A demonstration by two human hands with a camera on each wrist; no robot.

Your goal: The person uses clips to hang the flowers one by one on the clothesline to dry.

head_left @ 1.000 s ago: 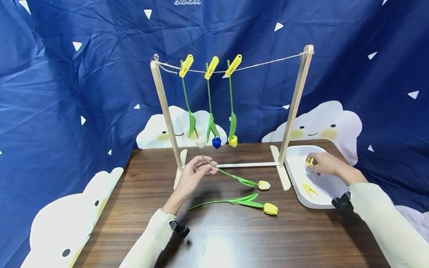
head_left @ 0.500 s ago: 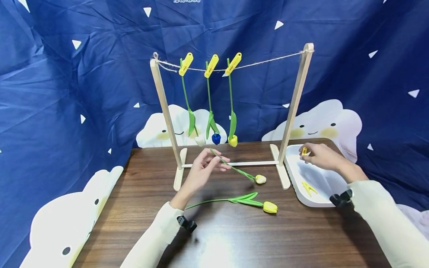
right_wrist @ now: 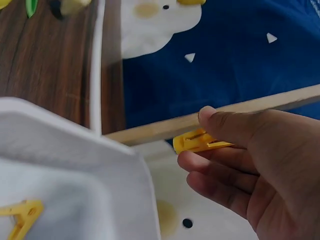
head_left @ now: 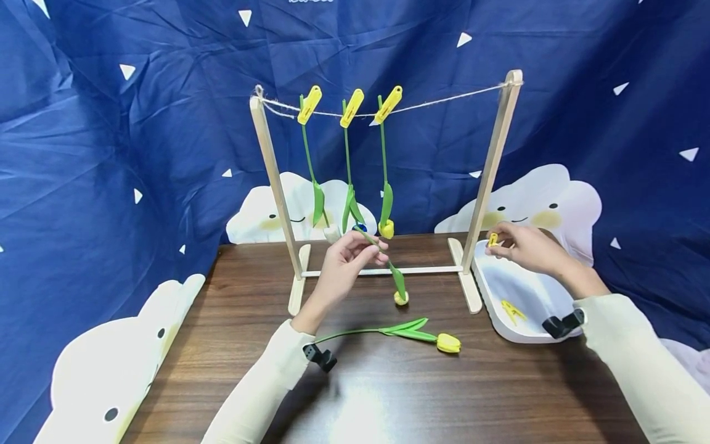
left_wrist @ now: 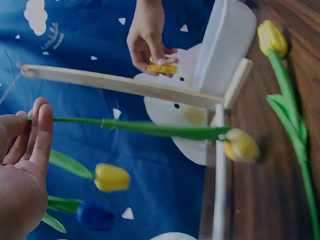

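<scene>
My left hand (head_left: 350,264) pinches the stem end of a pale yellow tulip (left_wrist: 241,146), whose bloom hangs downward in front of the rack's lower bar. Between thumb and fingers my right hand (head_left: 529,250) holds a yellow clothespin (right_wrist: 197,141), above the far left corner of the white tray (head_left: 546,338). Three tulips hang upside down from the twine (head_left: 444,100) by yellow clothespins: a white tulip (head_left: 331,233), a blue tulip (left_wrist: 95,216) partly hidden behind my left hand in the head view, and a yellow tulip (head_left: 386,229).
Another yellow tulip (head_left: 448,343) lies on the wooden table (head_left: 444,401) in front of the rack. One yellow clothespin (head_left: 513,311) lies in the tray. The rack's right post (head_left: 492,166) stands between the hanging tulips and the tray. A blue curtain (head_left: 166,123) hangs behind.
My left hand has moved up and right, and its tulip has swung from slanting to hanging steeply. My right hand has lifted the clothespin up and left, out over the tray's far edge.
</scene>
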